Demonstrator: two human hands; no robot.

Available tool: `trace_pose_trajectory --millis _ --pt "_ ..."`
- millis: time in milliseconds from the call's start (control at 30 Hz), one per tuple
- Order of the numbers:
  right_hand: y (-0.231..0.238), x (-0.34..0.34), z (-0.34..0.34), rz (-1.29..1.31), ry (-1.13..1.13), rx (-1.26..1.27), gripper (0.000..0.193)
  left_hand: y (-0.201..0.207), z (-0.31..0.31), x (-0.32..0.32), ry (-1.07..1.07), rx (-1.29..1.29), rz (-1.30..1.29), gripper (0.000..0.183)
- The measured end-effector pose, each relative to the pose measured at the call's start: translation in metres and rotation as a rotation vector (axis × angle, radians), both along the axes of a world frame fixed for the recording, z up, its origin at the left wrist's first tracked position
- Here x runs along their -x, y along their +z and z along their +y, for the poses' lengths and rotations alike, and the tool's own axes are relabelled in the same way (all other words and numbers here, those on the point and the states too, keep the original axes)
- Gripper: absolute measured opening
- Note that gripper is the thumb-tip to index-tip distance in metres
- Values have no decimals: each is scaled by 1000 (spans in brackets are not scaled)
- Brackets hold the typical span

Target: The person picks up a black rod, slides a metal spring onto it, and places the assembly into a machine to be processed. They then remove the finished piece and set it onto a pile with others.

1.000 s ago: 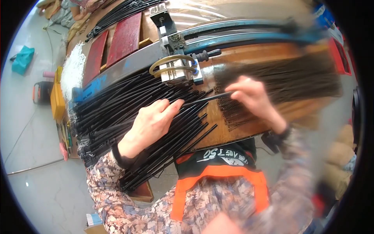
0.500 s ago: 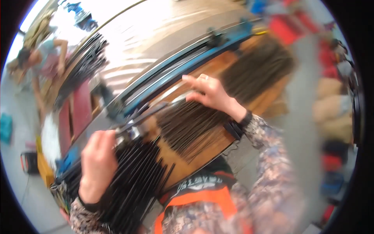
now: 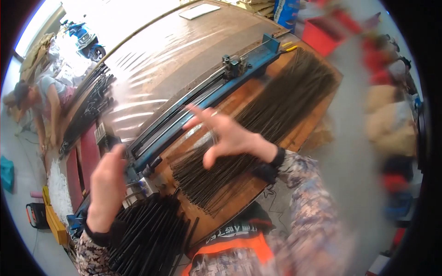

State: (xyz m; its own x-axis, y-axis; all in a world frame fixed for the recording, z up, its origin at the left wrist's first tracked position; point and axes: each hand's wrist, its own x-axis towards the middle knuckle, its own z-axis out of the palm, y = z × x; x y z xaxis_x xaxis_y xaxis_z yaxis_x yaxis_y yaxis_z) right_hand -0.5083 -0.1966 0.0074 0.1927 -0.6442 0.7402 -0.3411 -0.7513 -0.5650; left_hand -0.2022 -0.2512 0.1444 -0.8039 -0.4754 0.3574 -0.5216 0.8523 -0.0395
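My right hand (image 3: 225, 133) hovers above the bundle of long thin springs (image 3: 258, 124), with its fingers spread and nothing between them. At the left, my left hand (image 3: 107, 188) is raised next to the pile of black tubes (image 3: 149, 230); it is slightly blurred, its fingers look stretched out, and no object shows in it. Beyond both hands a long blue metal rail fixture (image 3: 202, 99) runs diagonally across the wooden bench. A small metal clamp-like part (image 3: 147, 184) sits at its near end, between the tubes and the springs.
Behind the rail lies a wide brown table (image 3: 184, 50) under clear plastic film. Yellow-handled pliers (image 3: 289, 47) rest near the rail's far end. At the left another person (image 3: 50, 94) bends beside a stack of dark rods (image 3: 87, 110). A red bin (image 3: 320, 34) stands back right.
A dark rod spanning both hands half a second ago no longer shows in them. My right hand has spread its fingers and moved slightly left and nearer; my left fingers have straightened.
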Motion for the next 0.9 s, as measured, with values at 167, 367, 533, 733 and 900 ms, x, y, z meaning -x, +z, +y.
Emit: trace_pose_trajectory --millis 167,367,533,733,900 --pt "-14 1 6 -61 90 -613 62 -17 -20 -89 226 -168 96 41" --pt "-1 -40 2 -201 417 -671 71 -7 20 -103 242 8 13 39" --pt "21 -66 -3 23 96 -450 37 7 53 -123 338 -31 -5 42" --pt "47 -124 -8 97 -97 292 34 23 82 -89 284 -118 -23 42" --pt "34 -72 -13 159 -183 166 41 27 74 -106 355 28 -56 36"
